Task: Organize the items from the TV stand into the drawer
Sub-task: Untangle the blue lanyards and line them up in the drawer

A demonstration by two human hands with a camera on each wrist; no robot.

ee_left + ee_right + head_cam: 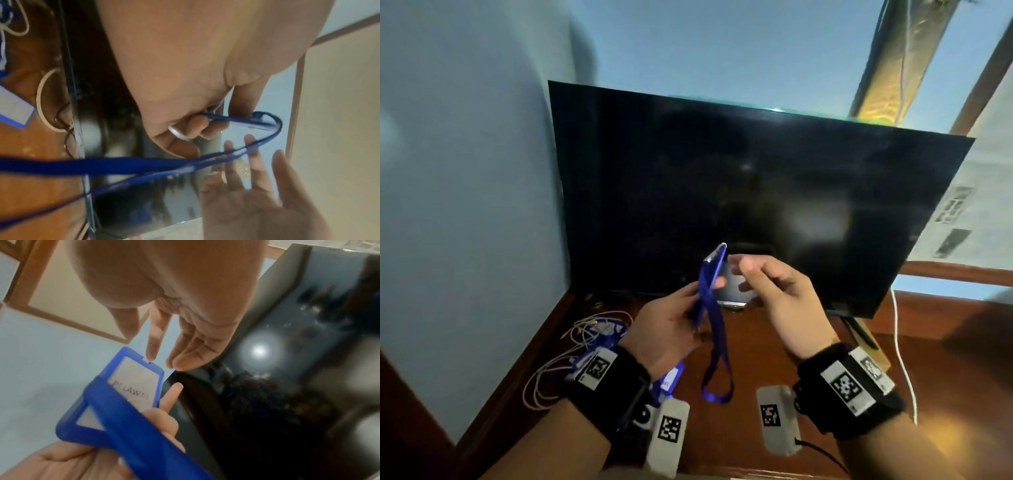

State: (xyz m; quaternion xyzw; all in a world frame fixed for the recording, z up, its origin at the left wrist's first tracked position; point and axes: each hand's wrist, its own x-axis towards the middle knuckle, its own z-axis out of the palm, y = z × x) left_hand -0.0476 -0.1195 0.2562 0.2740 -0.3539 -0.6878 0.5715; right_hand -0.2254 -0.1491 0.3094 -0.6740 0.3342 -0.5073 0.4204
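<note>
My left hand (pixel 681 315) grips a blue badge holder (pixel 710 270) upright in front of the TV, with its blue lanyard (pixel 717 363) hanging in a loop below. In the right wrist view the badge holder (pixel 131 382) shows a white card with printed letters, and the lanyard (pixel 131 426) crosses over it. My right hand (pixel 767 281) hovers just right of the badge, fingers relaxed and holding nothing. The left wrist view shows my left fingers (pixel 197 125) curled on the badge edge (pixel 236 121) with the lanyard (pixel 102 165) trailing away.
A dark TV (pixel 756 192) stands on the wooden TV stand (pixel 756 359). More blue lanyards and thin white cables (pixel 585 335) lie tangled at the stand's left back corner. A white cable (pixel 900 349) runs down the right side. The blue wall is close on the left.
</note>
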